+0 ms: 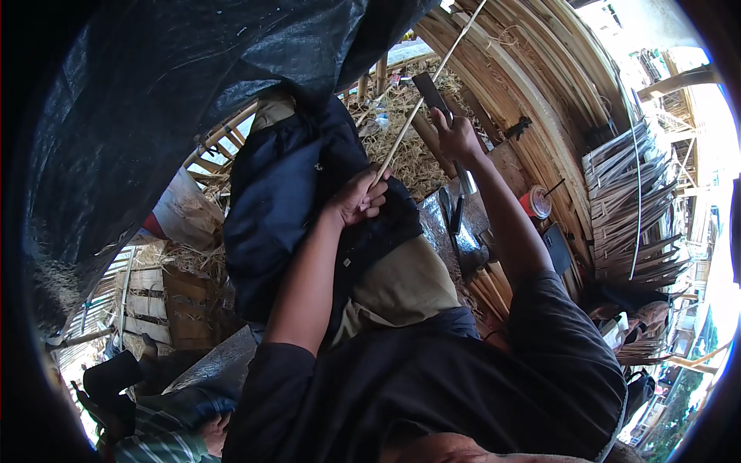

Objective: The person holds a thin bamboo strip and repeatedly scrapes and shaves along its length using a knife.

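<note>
My left hand (360,199) is closed around the lower end of a long thin pale strip (409,122), which looks like split bamboo. It rests over my lap, on a dark cloth (270,181). The strip slants up and right past the top of the view. My right hand (458,140) grips a broad-bladed knife, its dark blade (430,92) pointing up and left. My thumb lies along the knife near the blade. In this view the blade meets the strip's line; whether they touch, I cannot tell.
Pale shavings (405,154) cover the floor ahead. Long wooden strips (532,85) are stacked at right, near a red cup with a straw (536,202). A dark-handled tool (458,215) lies by my right forearm. Black sheeting (193,69) hangs upper left. Another person's hand (214,436) shows lower left.
</note>
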